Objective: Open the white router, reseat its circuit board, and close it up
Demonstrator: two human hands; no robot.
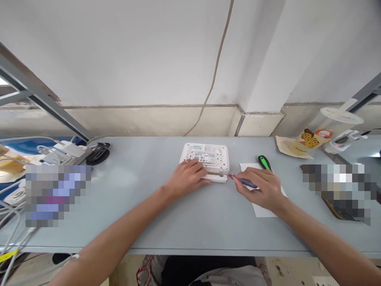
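Observation:
A white router lies on the grey table with its vented, labelled underside up. Along its near edge is a white strip, and a narrow gap with something yellowish shows between the two. My left hand grips the router's near left side, fingers over the top and thumb at the front. In my right hand is a slim screwdriver with a purple and red handle. Its thin shaft points left at the gap by the near right corner; whether the tip touches is too small to tell.
Behind my right hand are a green and black handled tool and a white paper sheet. A plastic cup stands on brown paper at the right. White adapters and cables crowd the left, beside a black stand.

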